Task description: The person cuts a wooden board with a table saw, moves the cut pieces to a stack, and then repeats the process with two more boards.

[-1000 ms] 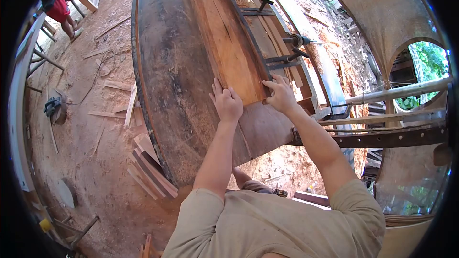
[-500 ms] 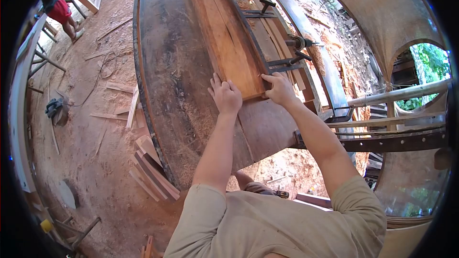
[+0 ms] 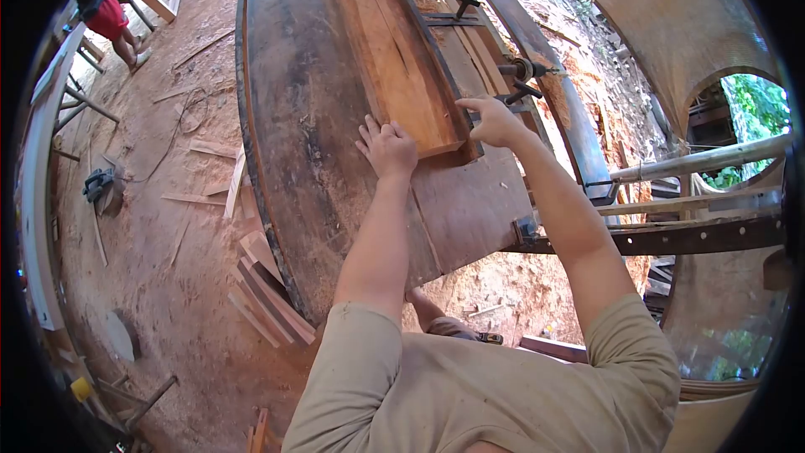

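Observation:
A long reddish-brown wooden plank (image 3: 411, 88) lies on the dark, worn bench top (image 3: 289, 117), its squared near end facing me. My left hand (image 3: 389, 149) rests at the plank's near left edge, with the fingers spread forward over the edge and bench. On the other side, my right hand (image 3: 497, 122) is at the dark strip along the plank's right side. Its index finger stretches toward that strip and the other fingers are partly bent. Nothing is visible in either hand.
Bar clamps (image 3: 521, 91) and a wooden frame stand along the right side. Wood offcuts (image 3: 272, 289) and a corded power tool (image 3: 99, 184) lie on the dusty floor at left. Another person in red shorts (image 3: 109, 17) stands at far left. A wooden pole (image 3: 704, 161) crosses at right.
My right hand has left the plank's near right corner and moved forward along the right side. My left hand has shifted slightly left, and the view has tilted a little.

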Available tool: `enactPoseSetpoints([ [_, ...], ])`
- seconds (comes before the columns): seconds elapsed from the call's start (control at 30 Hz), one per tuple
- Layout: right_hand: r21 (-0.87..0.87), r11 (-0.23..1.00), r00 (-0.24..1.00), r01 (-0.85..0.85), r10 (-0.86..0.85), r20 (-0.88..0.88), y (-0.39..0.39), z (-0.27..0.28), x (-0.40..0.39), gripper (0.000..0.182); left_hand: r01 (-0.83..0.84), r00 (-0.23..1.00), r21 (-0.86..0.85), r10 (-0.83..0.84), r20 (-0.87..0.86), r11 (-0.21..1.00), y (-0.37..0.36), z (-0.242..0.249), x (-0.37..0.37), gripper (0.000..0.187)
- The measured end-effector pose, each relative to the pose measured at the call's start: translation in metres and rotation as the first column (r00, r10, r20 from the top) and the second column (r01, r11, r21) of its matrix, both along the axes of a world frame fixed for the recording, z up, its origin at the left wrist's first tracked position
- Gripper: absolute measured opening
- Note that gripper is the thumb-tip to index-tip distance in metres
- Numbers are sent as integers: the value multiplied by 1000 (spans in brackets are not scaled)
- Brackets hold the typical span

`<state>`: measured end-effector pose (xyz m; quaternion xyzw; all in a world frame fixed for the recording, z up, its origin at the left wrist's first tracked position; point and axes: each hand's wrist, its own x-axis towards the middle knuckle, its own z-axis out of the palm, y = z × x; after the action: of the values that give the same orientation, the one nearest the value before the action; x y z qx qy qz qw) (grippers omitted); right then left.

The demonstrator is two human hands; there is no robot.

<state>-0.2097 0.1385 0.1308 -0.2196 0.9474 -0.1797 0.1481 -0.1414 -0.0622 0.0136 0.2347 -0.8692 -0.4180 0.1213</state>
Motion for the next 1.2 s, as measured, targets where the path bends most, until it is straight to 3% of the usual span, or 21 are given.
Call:
enactPoseSetpoints([
  [0.03,1,1000,1000,2,-2,0,-10,5,10,72,-5,1000,-4,5,5,1000,0,0,0,45],
  [0.1,261,963,990,74,-38,-139,-29,8,38,77,-1,1000,-6,1,7,1000,1,2,1,46],
  [0.53,202,967,957,152,-93,-274,-36,-22,32,66,26,999,24,-27,45,999,-4,6,-6,45],
  [0.83,132,979,956,153,-113,-270,-42,-27,4,70,26,999,26,-27,38,999,-13,5,-31,45],
  [1.03,237,956,967,173,-119,-224,-50,-21,-12,68,38,998,7,-38,54,999,-19,4,-46,47],
  [1.2,208,963,968,170,-124,-219,-52,-21,-24,69,34,997,-15,-33,66,999,-22,3,-58,49],
])
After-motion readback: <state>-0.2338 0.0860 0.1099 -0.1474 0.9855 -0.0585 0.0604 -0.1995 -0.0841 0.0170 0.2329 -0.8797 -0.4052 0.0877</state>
